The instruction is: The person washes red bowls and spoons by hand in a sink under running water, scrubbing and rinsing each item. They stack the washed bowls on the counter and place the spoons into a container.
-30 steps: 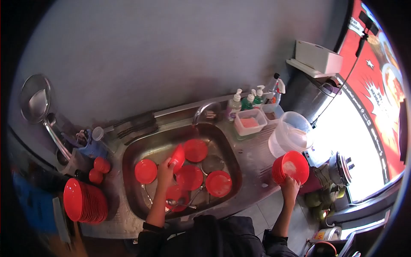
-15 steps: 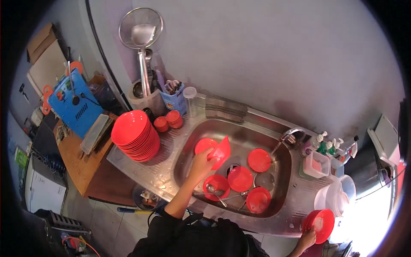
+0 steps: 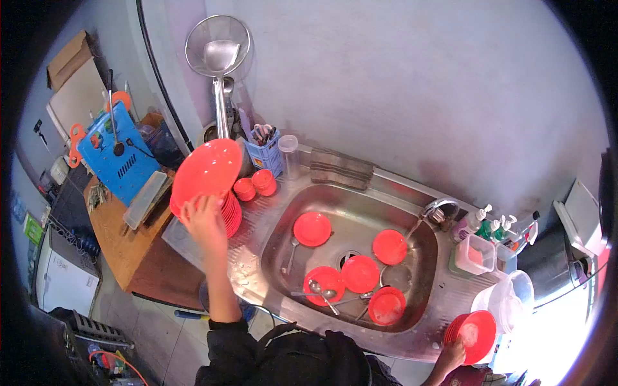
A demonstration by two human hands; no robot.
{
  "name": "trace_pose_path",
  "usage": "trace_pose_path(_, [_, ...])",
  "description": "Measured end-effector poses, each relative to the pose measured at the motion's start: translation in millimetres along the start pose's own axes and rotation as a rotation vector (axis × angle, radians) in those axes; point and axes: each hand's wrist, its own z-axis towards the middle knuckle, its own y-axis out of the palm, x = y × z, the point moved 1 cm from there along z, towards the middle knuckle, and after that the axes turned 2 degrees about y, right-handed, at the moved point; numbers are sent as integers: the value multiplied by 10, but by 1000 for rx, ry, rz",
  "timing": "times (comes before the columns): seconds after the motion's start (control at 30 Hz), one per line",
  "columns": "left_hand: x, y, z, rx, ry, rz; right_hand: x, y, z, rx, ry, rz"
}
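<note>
Red bowl [image 3: 207, 168], in left hand [image 3: 203, 217]: over the stacked red bowls [image 3: 232, 217] at the left end of the steel tabletop [image 3: 248, 273]. Left fingers closed on its near rim; bowl tilted, inside showing. Cannot tell whether it touches the stack below.

Right hand [image 3: 453, 354]: fingers closed around the near side of a second stack, the nested bowls [image 3: 476, 338], at the tabletop's near right corner. Top one has a pale patch inside. Cannot tell whether the tabletop bears its weight.

Between the hands, sink [image 3: 354, 207]. Five red dishes spread in it: one toward its left wall, one toward the right, three nearer the front edge. Spoons [image 3: 324, 291] lie in the front left dish. Tap [image 3: 441, 211] at the sink's far right corner.

Just beyond the left stack: small red cups [image 3: 263, 182], blue basket [image 3: 264, 156], clear jar [image 3: 289, 157]. Far right of tabletop: pump bottles [image 3: 471, 225], clear tub [image 3: 475, 255]; clear bucket [image 3: 505, 297] near the right edge.
</note>
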Motion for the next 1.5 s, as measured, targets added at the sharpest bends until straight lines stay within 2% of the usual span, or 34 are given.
trace_pose_path(0.1, [-231, 95, -23, -75, -76, 89, -171, -116, 43, -35, 26, 23])
trace_pose_path(0.17, [-381, 181, -92, -97, -79, 108, -167, 2, 64, 95, -123, 59])
trace_pose_path(0.23, [-471, 253, -168, -137, -67, 174, -231, -34, 122, -49, -94, 50])
trace_pose_path(0.3, [-505, 296, -228, -173, -46, 182, -256, 42, 185, -38, -108, 94])
trace_pose_path(0.37, [-513, 298, -246, -257, -164, 245, -304, 67, 215, 52, -171, 114])
trace_pose_path(0.43, [-632, 413, -313, -236, -132, 299, -359, -5, 267, 1, -164, 137])
trace_pose_path(0.5, [-696, 491, -369, -224, -117, 272, -407, 24, 318, 95, -180, 232])
trace_pose_path(0.57, [-712, 567, -402, -301, -151, 383, -509, -102, 426, -38, -110, 233])
trace_pose_path(0.63, [-646, 599, -382, -361, -208, 330, -500, -9, 488, 36, -144, 231])
trace_pose_path(0.73, [-485, 748, -502, -123, -155, 293, -570, -108, 603, 101, -134, 242])
trace_pose_path(0.77, [-399, 796, -502, -7, -143, 222, -602, -172, 647, 42, -131, 265])
trace_pose_path(0.8, [-246, 818, -471, -6, -130, 196, -627, -212, 684, -18, -131, 293])
trace_pose_path(0.87, [97, 735, -461, 78, -163, -37, -673, -247, 752, -7, -89, 303])
trace_pose_path(0.9, [228, 747, -464, 81, -156, -49, -682, -253, 774, 0, -74, 319])
trace_pose_path(0.97, [508, 838, -519, -14, -47, -200, -690, -200, 788, 9, -50, 310])
trace_pose_path(1.1, [1071, 860, -709, -164, 28, -401, -709, -227, 742, -50, 23, 346])
trace_pose_path(1.13, [1199, 826, -742, -265, 63, -467, -722, -242, 722, -54, 16, 347])
trace_pose_path(1.17, [1313, 801, -776, -367, 97, -533, -730, -264, 701, -5, 58, 369])
trace_pose_path(1.2, [1402, 787, -819, -369, 90, -525, -738, -296, 690, 45, 97, 391])
trace_pose_path(1.27, [1553, 768, -926, -535, 193, -599, -753, -420, 695, -18, 103, 354])
trace_pose_path(1.3, [1611, 740, -967, -544, 182, -588, -751, -443, 699, -76, 118, 314])
trace_pose_path(1.37, [1717, 692, -1034, -679, 294, -646, -724, -416, 716, -102, 117, 331])
trace_pose_path(1.5, [1789, 637, -1104, -779, 299, -713, -665, -406, 757, -87, 66, 342])
